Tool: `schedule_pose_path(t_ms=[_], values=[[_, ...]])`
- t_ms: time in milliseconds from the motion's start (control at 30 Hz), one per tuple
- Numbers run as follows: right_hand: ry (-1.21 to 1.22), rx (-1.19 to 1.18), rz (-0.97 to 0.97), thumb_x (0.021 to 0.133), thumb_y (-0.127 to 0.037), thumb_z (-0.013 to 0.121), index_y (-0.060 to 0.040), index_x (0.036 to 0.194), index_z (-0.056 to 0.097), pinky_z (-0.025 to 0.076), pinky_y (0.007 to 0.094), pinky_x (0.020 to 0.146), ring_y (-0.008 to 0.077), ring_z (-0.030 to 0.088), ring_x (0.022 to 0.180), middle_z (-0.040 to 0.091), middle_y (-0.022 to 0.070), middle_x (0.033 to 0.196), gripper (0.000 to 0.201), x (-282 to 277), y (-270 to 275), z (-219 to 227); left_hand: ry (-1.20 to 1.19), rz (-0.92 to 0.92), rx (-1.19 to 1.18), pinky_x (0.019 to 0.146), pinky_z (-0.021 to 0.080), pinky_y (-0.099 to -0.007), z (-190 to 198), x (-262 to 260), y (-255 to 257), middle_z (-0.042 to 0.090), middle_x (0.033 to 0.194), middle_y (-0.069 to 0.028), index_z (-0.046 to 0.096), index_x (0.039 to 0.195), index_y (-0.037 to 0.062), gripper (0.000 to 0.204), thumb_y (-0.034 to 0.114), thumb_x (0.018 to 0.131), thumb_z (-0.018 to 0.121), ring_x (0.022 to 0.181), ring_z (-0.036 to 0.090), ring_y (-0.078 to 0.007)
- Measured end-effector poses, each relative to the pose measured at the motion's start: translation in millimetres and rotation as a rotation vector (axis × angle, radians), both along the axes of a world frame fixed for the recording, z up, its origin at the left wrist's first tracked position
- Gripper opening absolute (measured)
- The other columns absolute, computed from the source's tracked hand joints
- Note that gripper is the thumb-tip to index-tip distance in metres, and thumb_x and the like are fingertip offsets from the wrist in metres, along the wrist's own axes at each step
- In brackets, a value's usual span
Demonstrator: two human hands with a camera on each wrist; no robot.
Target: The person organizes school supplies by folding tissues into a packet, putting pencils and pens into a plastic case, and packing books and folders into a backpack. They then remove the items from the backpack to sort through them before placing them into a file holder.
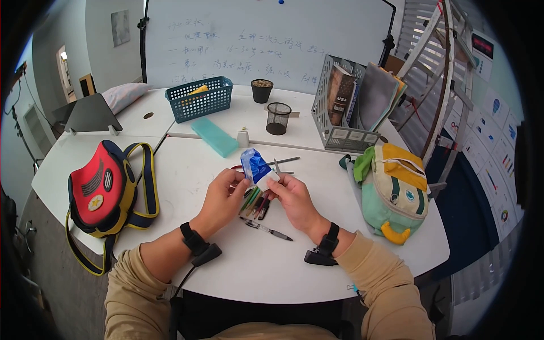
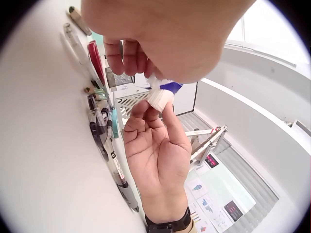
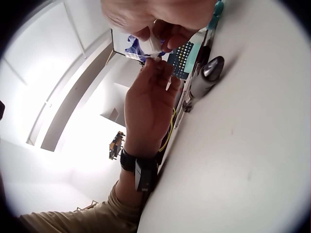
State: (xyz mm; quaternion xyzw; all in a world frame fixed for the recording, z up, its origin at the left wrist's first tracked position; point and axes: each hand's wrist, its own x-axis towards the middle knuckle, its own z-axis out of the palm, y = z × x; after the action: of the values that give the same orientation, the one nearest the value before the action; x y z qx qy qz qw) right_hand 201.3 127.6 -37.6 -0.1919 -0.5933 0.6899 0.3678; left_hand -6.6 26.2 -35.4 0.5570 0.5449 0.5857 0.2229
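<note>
A small packet point(image 1: 256, 168) in blue and clear plastic, with a white block-like end, is held up between both hands over the table. My right hand point(image 1: 296, 199) pinches the white end between thumb and fingers. My left hand point(image 1: 222, 197) pinches the wrapper at its lower left edge, as the right wrist view shows. In the left wrist view the white end point(image 2: 160, 99) has fine ridges along its side. Beneath the hands lie several colored pencils point(image 1: 256, 203) and a clear-barreled pen point(image 1: 267, 229). Part of the pile is hidden by the hands.
A red backpack point(image 1: 96, 190) stands at left, a green and cream backpack point(image 1: 391, 192) at right. Behind are a teal case point(image 1: 215, 137), a blue basket point(image 1: 198, 101), a mesh pen cup point(image 1: 278, 120), a small plant pot point(image 1: 261, 92) and a grey file holder point(image 1: 345, 136).
</note>
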Motion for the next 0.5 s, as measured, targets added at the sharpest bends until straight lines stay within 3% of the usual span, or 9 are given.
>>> schedule_pose_path(t_ms=[167, 300, 500], values=[[-0.101, 0.125, 0.019, 0.115, -0.021, 0.075, -0.0005, 0.129, 0.073, 0.056, 0.0274, 0.092, 0.0090, 0.067, 0.099, 0.076, 0.0022, 0.113, 0.025, 4, -3, 2, -0.328, -0.029, 0.108, 0.090, 0.060, -0.0304, 13, 1, -1, 0.076, 0.105, -0.0060, 0.071, 0.123, -0.0052, 0.022, 0.016, 0.116, 0.071, 0.098, 0.071, -0.0124], [-0.124, 0.190, -0.005, 0.114, -0.020, 0.077, 0.0010, 0.125, 0.071, 0.058, 0.0257, 0.085, 0.0070, 0.069, 0.094, 0.074, 0.0032, 0.111, 0.024, 1, -7, 7, -0.244, 0.030, 0.088, 0.086, 0.061, -0.0290, 5, -15, 4, 0.077, 0.105, -0.0059, 0.071, 0.122, -0.0042, 0.021, 0.016, 0.117, 0.071, 0.095, 0.072, -0.0116], [-0.122, 0.290, -0.022, 0.115, -0.021, 0.076, 0.0013, 0.127, 0.071, 0.059, 0.0273, 0.087, 0.0084, 0.070, 0.095, 0.075, 0.0040, 0.112, 0.026, 0, -3, 1, -0.288, 0.094, 0.081, 0.086, 0.055, -0.0266, 6, -19, 5, 0.074, 0.106, -0.0004, 0.069, 0.117, 0.0032, 0.015, 0.019, 0.119, 0.069, 0.095, 0.065, -0.0071]])
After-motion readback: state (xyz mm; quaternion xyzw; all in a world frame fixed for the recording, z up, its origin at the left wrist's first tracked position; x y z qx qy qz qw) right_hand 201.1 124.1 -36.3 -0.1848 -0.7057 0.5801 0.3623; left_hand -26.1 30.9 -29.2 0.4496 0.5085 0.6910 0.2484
